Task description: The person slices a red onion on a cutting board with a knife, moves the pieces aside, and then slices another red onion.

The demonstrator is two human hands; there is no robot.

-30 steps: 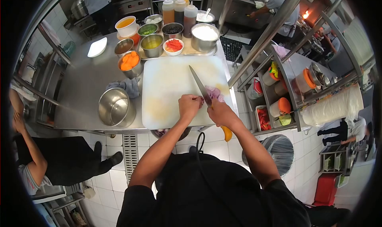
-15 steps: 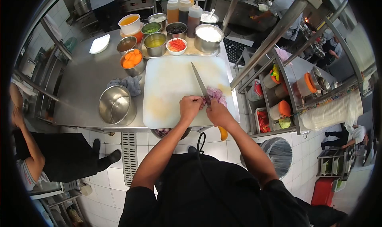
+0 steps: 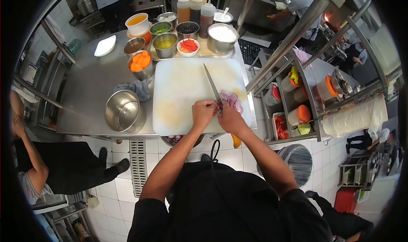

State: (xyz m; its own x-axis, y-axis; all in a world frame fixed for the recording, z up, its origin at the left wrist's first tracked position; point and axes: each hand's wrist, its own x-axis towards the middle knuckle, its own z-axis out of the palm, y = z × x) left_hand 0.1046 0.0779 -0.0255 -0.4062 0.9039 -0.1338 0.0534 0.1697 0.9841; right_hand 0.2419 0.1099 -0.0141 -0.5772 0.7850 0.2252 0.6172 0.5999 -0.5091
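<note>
My right hand [image 3: 232,119] is closed around the handle of a kitchen knife [image 3: 209,79], whose blade points away from me over the white cutting board [image 3: 178,83]. Fingertips of my left hand [image 3: 203,113] pinch a piece of red onion [image 3: 218,108] against the blade's left side, with the piece mostly hidden by the fingers. To the right of the blade lies a loose pile of sliced red onion [image 3: 231,101]. Below the board's near edge, partly covered by it and my left forearm, a bowl holds more red onions [image 3: 175,138].
Left of the board stand an empty steel pot [image 3: 123,110], a grey cloth [image 3: 138,89] and a pot of carrots [image 3: 140,63]. Behind it, a tray bears sauce bottles [image 3: 207,18] and several filled containers. A yellow object [image 3: 236,141] shows under my right wrist. Co-workers stand around.
The onion slices right of the blade are spread wider and flatter. Both hands keep their hold with small shifts. At lower right, another person's legs have come into view.
</note>
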